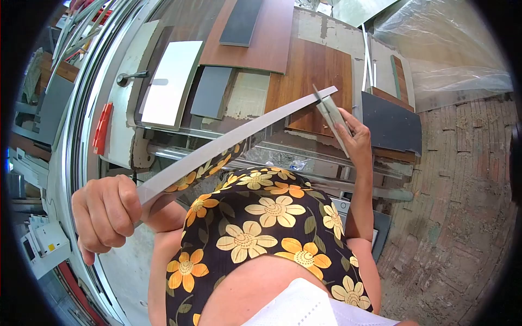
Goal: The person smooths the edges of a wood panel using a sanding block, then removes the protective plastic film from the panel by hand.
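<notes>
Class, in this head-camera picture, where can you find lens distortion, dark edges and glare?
Head view: rounded black corners suggest a wide-angle lens; the pale strip looks bowed, perhaps partly from distortion; the white panel is nearly washed out; bright glints streak the plastic sheeting.

Red plastic piece (102, 129) near a black-handled lever (128, 78), white panel (171, 84) beside a smaller grey panel (210, 93), wood-grain board (321, 64), dark panel (390, 122), clear plastic sheeting (462, 54), brick floor (451, 168)

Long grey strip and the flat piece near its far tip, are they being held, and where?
The left hand grips the long grey strip by its near end. The right hand holds the flat piece around its middle.
</notes>
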{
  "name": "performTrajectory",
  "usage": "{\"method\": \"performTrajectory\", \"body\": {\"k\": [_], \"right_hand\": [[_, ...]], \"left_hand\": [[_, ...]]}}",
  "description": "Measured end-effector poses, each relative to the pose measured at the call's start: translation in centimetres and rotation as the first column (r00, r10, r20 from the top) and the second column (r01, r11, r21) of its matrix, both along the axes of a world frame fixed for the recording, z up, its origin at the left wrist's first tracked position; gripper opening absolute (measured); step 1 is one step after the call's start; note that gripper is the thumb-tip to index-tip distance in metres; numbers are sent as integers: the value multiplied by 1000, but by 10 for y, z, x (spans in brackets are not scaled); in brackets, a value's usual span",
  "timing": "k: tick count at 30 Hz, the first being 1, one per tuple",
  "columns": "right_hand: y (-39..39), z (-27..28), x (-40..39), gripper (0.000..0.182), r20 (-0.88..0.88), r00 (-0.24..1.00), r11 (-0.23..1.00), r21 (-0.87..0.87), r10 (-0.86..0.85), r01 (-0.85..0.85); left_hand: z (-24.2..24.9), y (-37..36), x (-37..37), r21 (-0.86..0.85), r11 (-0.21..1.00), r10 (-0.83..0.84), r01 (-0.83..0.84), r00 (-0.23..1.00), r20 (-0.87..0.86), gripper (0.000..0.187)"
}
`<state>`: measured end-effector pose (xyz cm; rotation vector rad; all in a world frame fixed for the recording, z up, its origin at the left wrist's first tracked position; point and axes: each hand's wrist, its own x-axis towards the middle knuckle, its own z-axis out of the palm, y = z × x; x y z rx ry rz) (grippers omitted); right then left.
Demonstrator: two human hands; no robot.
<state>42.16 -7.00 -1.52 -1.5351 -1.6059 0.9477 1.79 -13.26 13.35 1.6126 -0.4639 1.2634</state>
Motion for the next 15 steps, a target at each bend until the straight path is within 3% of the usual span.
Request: {"method": "performTrajectory", "body": {"k": [3, 9, 12, 15], "right_hand": [[16, -27, 18, 37, -97, 995, 1000, 3, -19, 19], [26, -16, 18, 35, 3, 1000, 999, -36, -7, 7], [19, -3, 9, 34, 87, 996, 997, 69, 13, -19], [12, 2, -3, 35, -36, 999, 991, 135, 15, -10]], "left_hand": [[-1, 1, -1, 0, 1000, -4, 4, 1000, 3, 41], [-5, 6, -5, 4, 1000, 5, -6, 1000, 19, 41], [-8, 4, -6, -11, 1000, 15, -14, 999, 43, 42], [-9, 4, -8, -2, 1000, 8, -8, 999, 33, 41]]}}
